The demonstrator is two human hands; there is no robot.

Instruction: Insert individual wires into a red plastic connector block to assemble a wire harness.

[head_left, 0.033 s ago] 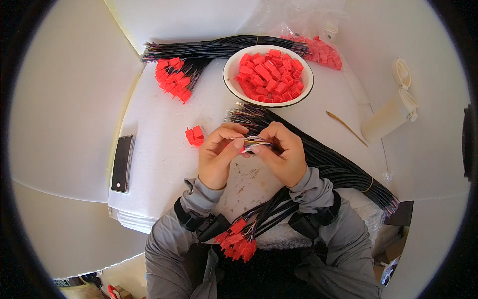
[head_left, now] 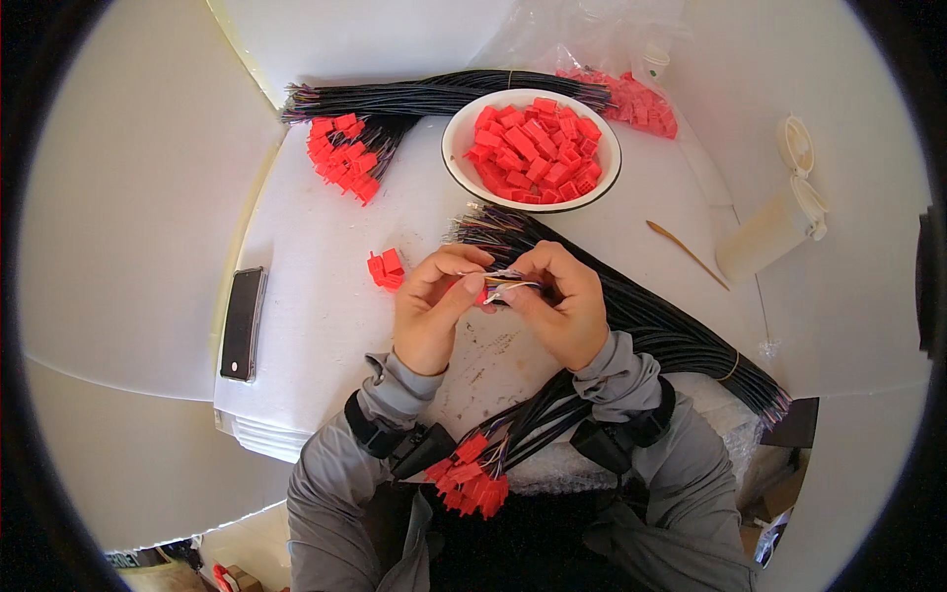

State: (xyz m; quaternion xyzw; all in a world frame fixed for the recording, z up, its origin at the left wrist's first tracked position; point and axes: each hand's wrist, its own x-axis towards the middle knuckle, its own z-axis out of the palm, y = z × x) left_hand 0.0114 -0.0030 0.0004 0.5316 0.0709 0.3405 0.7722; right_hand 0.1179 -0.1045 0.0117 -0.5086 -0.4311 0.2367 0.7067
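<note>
Between the thumb and fingers of my left hand (head_left: 434, 304) is a red plastic connector housing (head_left: 482, 294), mostly covered by the fingertips. My right hand (head_left: 564, 302) pinches thin coloured wires (head_left: 509, 280) that run to the housing; a white one stands out near the thumb. Whether the wire ends sit inside the housing cannot be made out. Just beyond and to the right of my hands lies a thick bundle of black cables (head_left: 641, 286) with stripped, coloured ends. A few loose red housings (head_left: 386, 268) lie left of my left hand.
A white bowl (head_left: 452, 163) full of red housings stands at the back, beside a plastic bag of more (head_left: 641, 104). Finished-looking cables (head_left: 469, 479) with red ends lie near my lap, others (head_left: 343, 158) at back left. A phone (head_left: 243, 324), a thin brown stick (head_left: 688, 255) and a lidded container (head_left: 774, 235) flank the work area.
The thin wires between my fingertips have shifted slightly. Both hands stay in nearly the same place with the same hold.
</note>
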